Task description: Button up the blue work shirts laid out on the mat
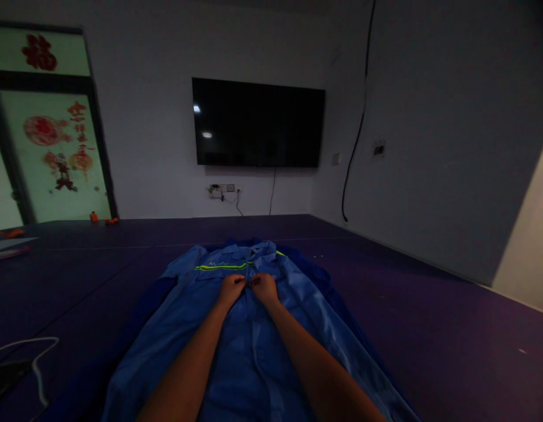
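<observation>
Forearms [190,363] over blue jacket [234,351] (spread flat); left grip [231,289], right grip [264,288] pinched on placket [255,334], below collar [259,249].

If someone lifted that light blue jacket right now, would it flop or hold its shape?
The jacket would likely flop: it lies flat, with soft creases. Lifted where the left hand and right hand pinch its front, it would probably sag around them. It seems unlikely to roll, being spread out so wide.

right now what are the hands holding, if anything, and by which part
The left hand and right hand appear to pinch the blue garment by its front opening, just below the yellow-green stripe; exact contact is too dark.
</observation>
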